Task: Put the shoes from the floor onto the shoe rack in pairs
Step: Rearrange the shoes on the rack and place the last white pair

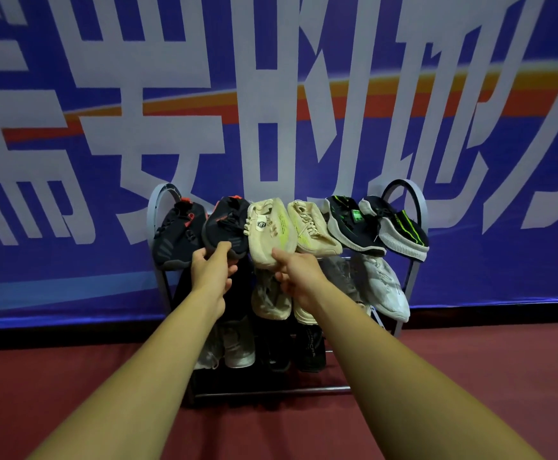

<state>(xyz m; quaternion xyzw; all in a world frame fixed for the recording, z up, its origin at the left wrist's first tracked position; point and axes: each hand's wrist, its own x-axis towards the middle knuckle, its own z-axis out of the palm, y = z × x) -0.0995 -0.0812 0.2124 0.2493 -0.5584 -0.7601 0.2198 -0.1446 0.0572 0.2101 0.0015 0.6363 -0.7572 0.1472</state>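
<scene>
A grey metal shoe rack with arched end frames (287, 391) stands on a dark red carpeted floor (470, 376), backed by a blue banner with large white characters and an orange stripe (304, 61).

Six shoes sit on the rack's top tier, toes pointing toward the person and tipped downward. At the rack's left end lies a black shoe with orange-red accents (178, 230), with its matching black shoe (226, 224) just beside it. In the middle of the tier are a cream knit shoe with a yellow-green stripe (269, 230) and its cream partner (310, 227), which lie close together. At the rack's right end are two black shoes with green stripes and white soles (350, 224), the outer one against the right arch.

The left grip (212, 267) grasps the toe of the matching black shoe at the front edge of the top tier, with the thumb on top and the fingers curled beneath. The right grip (299, 273) grasps the toe of the cream knit shoe in the same way, thumb above and fingers tucked under.

On the rack's middle tier are a pair of beige shoes (271, 300) at the centre and a white sneaker (387, 287) toward the right end; the left part is dark and hard to make out. The bottom tier carries grey-white shoes (237, 346) and black shoes (310, 350).
</scene>
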